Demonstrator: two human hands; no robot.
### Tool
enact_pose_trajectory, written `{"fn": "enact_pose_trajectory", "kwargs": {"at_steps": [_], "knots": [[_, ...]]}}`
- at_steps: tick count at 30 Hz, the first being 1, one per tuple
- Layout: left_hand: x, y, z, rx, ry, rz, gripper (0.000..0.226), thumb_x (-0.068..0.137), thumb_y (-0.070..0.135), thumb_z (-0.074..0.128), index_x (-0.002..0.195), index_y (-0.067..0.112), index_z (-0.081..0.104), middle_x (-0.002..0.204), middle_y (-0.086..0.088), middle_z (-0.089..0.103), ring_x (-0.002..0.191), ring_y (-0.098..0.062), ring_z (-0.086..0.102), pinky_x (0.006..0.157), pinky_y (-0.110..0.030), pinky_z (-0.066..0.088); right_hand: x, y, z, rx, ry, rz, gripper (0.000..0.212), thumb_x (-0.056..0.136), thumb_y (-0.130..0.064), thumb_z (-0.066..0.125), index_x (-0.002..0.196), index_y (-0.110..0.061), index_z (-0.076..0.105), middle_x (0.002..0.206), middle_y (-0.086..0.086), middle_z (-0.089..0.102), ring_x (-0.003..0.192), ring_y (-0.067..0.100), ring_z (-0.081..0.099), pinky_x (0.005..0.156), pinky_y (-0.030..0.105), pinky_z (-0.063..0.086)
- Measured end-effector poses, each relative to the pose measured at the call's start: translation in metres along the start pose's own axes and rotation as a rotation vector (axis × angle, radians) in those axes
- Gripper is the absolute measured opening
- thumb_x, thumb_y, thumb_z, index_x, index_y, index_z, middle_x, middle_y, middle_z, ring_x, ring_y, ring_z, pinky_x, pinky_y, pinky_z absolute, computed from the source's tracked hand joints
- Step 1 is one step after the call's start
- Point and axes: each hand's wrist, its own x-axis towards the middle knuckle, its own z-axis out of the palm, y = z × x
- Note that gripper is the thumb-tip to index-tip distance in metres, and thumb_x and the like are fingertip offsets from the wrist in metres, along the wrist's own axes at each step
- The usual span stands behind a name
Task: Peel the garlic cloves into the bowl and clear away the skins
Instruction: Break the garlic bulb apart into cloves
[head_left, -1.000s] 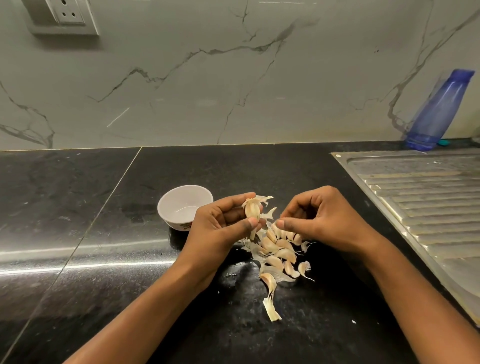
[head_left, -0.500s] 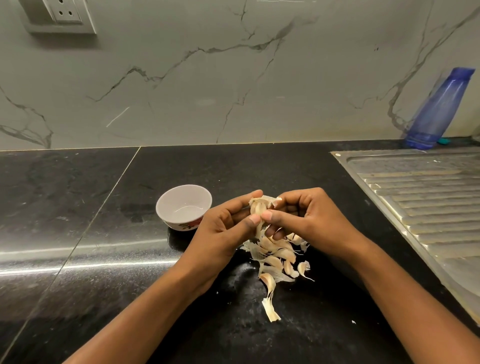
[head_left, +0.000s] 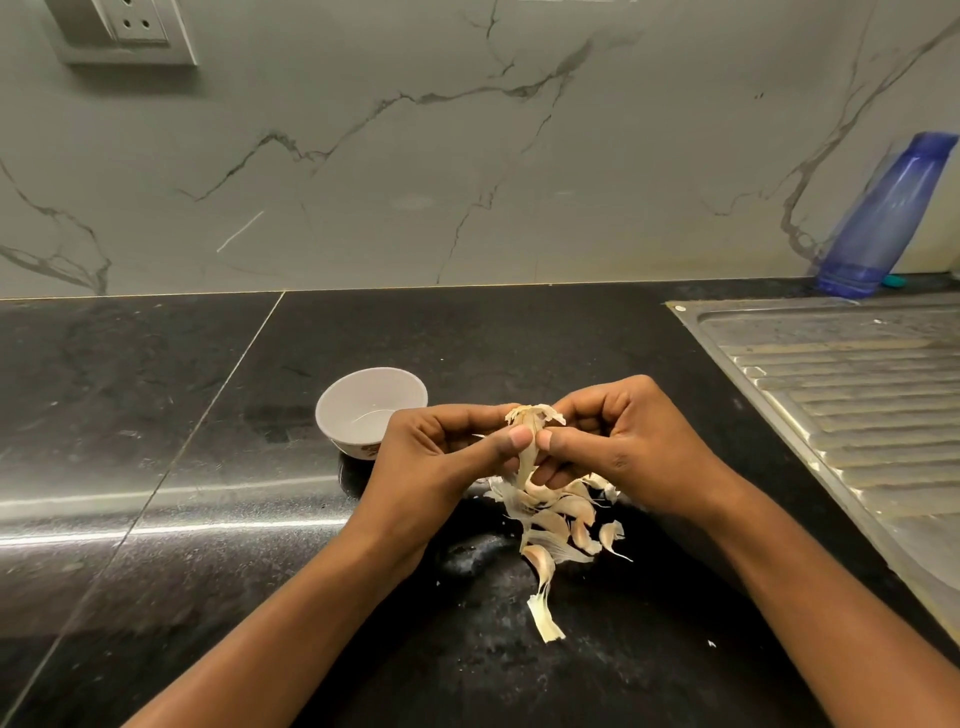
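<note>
From my remote seat I see a socket set high on the left of a grey-veined marble wall, above a polished black table. A small white bowl stands upright on the table, its near rim hidden behind my left hand. That hand pinches a garlic clove between thumb and curled fingers, held above the table just right of the bowl. My right hand meets it thumb to thumb, its fingers curled on the clove's papery top. A strip of skin hangs from the clove towards a heap of skins lying on the table under both hands. Further right lies a ribbed steel drainboard. A blue bottle leans against the wall behind it.
</note>
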Motion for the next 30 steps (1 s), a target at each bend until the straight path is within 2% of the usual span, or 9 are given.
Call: {"fn": "enact_pose_trajectory", "kwargs": {"at_steps": [7, 9, 12, 19, 23, 30], "knots": [[0.001, 0.001, -0.002, -0.097, -0.056, -0.073, 0.022, 0.09, 0.008, 0.075, 0.11, 0.002, 0.081, 0.111, -0.017, 0.079, 0.11, -0.045, 0.071, 0.102, -0.051, 0.058, 0.001, 0.002, -0.003, 0.069, -0.034, 0.029, 0.028, 0.086, -0.023, 0.075, 0.103, -0.002, 0.078, 0.09, 0.015, 0.081, 0.082, 0.034, 0.081, 0.075, 0.037, 0.068], [0.002, 0.001, -0.004, -0.137, -0.065, -0.095, 0.022, 0.091, 0.007, 0.073, 0.111, 0.0, 0.08, 0.113, -0.018, 0.079, 0.11, -0.045, 0.071, 0.101, -0.048, 0.059, 0.001, 0.002, -0.003, 0.111, -0.035, 0.038, 0.024, 0.088, -0.019, 0.076, 0.103, 0.0, 0.078, 0.09, 0.018, 0.081, 0.081, 0.034, 0.08, 0.074, 0.036, 0.068], [0.003, 0.001, -0.004, -0.206, -0.057, -0.113, 0.023, 0.094, 0.006, 0.068, 0.112, -0.005, 0.077, 0.114, -0.02, 0.078, 0.107, -0.037, 0.075, 0.093, -0.038, 0.063, 0.002, 0.002, -0.003, 0.155, -0.015, 0.057, 0.017, 0.091, -0.009, 0.075, 0.103, 0.003, 0.078, 0.089, 0.021, 0.08, 0.077, 0.032, 0.08, 0.07, 0.032, 0.067], [0.004, -0.003, -0.002, -0.132, 0.01, -0.097, 0.02, 0.095, 0.011, 0.07, 0.111, 0.0, 0.078, 0.103, -0.021, 0.079, 0.093, -0.033, 0.076, 0.088, -0.038, 0.064, 0.005, 0.001, -0.01, 0.139, 0.054, 0.07, 0.01, 0.096, 0.002, 0.069, 0.102, 0.007, 0.075, 0.085, 0.025, 0.078, 0.071, 0.029, 0.078, 0.065, 0.028, 0.065], [0.004, -0.003, -0.002, -0.121, 0.04, -0.107, 0.02, 0.092, 0.011, 0.074, 0.109, 0.001, 0.078, 0.099, -0.023, 0.078, 0.09, -0.034, 0.075, 0.083, -0.035, 0.065, 0.004, 0.0, -0.018, 0.151, 0.103, 0.07, 0.009, 0.096, 0.001, 0.068, 0.1, 0.007, 0.074, 0.086, 0.025, 0.078, 0.073, 0.031, 0.078, 0.065, 0.027, 0.064], [0.002, -0.007, 0.0, 0.133, 0.04, -0.047, 0.015, 0.087, 0.014, 0.083, 0.102, 0.01, 0.082, 0.091, -0.008, 0.081, 0.074, -0.017, 0.072, 0.067, -0.029, 0.06, 0.005, 0.002, -0.022, 0.137, 0.182, 0.053, 0.011, 0.096, -0.005, 0.071, 0.1, 0.004, 0.077, 0.086, 0.022, 0.079, 0.075, 0.029, 0.078, 0.067, 0.028, 0.065]]}}
